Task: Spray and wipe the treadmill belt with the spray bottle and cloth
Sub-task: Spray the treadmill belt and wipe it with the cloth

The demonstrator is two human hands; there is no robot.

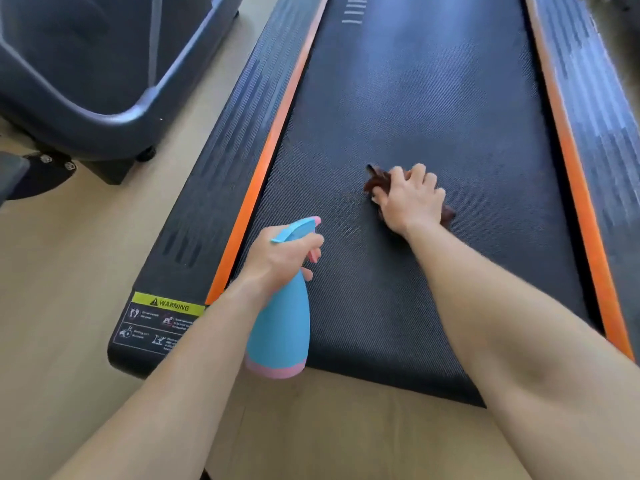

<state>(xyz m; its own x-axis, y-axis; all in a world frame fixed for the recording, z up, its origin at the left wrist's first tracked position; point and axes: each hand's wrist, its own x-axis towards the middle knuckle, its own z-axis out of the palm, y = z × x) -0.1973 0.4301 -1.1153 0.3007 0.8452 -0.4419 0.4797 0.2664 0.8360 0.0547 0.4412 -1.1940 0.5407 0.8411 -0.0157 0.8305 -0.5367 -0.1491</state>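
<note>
Blue spray bottle (281, 327) with pink base and trigger gripped at neck by left hand (277, 261), nozzle aimed forward over dark textured treadmill belt (433, 109). Brown crumpled cloth (379, 181) bunched under right hand (408, 199), fingers curled round it, pressed onto belt ahead of bottle.

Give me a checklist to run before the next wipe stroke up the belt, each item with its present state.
1. Cloth bunched under the right hand and pressed on the treadmill belt: ok.
2. Spray bottle gripped at the neck by the left hand: ok.
3. Nozzle pointed over the belt, not at the floor: ok.
4. Belt ahead of the cloth free of objects: ok, as far as the view reaches.
5. Belt surface wet with spray: cannot tell; the sheen may be only light.
6. Belt at a standstill: cannot tell from one picture.
</note>
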